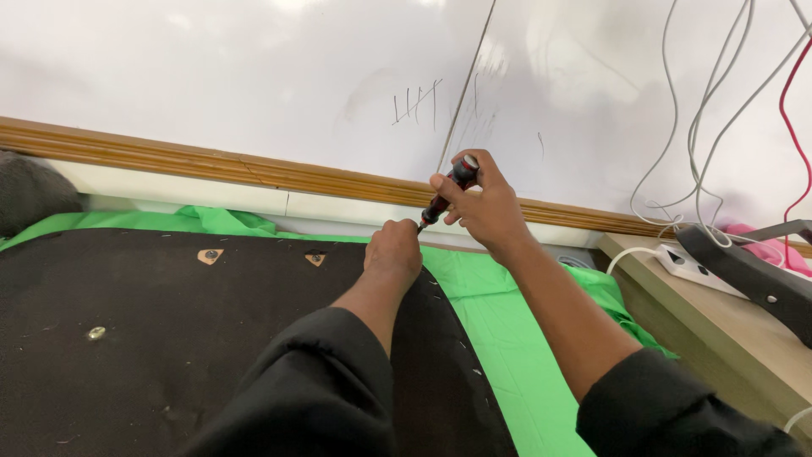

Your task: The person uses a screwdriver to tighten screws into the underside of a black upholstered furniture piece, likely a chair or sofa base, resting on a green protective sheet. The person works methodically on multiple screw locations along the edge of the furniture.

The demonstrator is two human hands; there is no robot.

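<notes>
At panel's far edge | right hand clamps red-black screwdriver, tilted | left hand fisted at tip

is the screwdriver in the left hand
No, the right hand grips the red and black screwdriver, while the left hand rests fisted on the black panel by its tip.

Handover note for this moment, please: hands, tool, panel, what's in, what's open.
Right hand: gripping the screwdriver by its handle, tip angled down at the far edge of the black panel.
Left hand: closed fist at the tip, steadying it; anything held there is hidden.
Panel lies on green cloth.
Done: one screw sits in the panel at left.
Left: the fixing under the tip; its state is hidden.
</notes>
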